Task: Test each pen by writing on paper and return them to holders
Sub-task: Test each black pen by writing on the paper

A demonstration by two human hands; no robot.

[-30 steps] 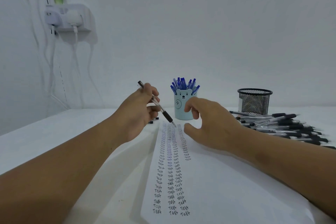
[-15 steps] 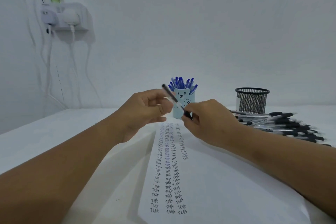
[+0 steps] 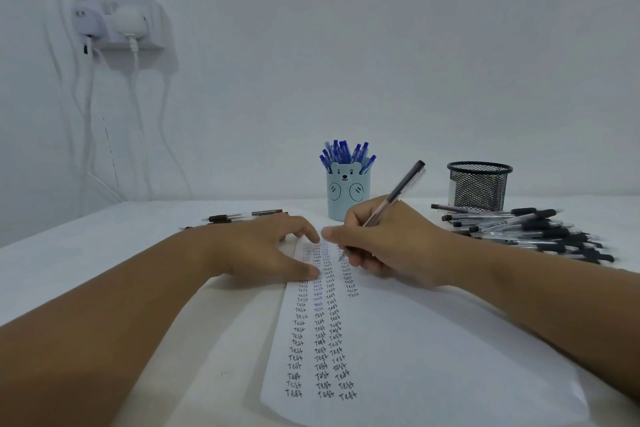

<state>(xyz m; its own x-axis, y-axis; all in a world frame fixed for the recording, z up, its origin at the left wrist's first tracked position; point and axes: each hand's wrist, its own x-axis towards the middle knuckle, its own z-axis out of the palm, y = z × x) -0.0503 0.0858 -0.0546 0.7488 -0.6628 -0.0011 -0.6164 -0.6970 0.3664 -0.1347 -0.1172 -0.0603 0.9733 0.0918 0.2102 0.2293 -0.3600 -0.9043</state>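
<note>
The right hand (image 3: 388, 250) is gripping a black pen (image 3: 384, 210), its fingers (image 3: 332, 234) curled around the lower barrel, and the tip is touching or nearly touching the paper (image 3: 433, 357) at the far end of the third column of "Test" marks. The pen's long axis is leaning from the tip, low and to the left, up toward the far right, with its cap end pointing roughly at the mesh holder (image 3: 479, 187). That holder is lying well to the far right of the writing hand, beyond a pile of black pens (image 3: 533, 232) on the counter (image 3: 104, 253), so the right hand is clearly the nearer one for the return. The left hand (image 3: 263, 250) is lying flat with relaxed, spread fingers, pressing the paper's left edge and holding nothing. The bear cup (image 3: 346, 192) of blue pens is standing just beyond both hands. A few loose dark pens (image 3: 242, 217) are lying far left.
</note>
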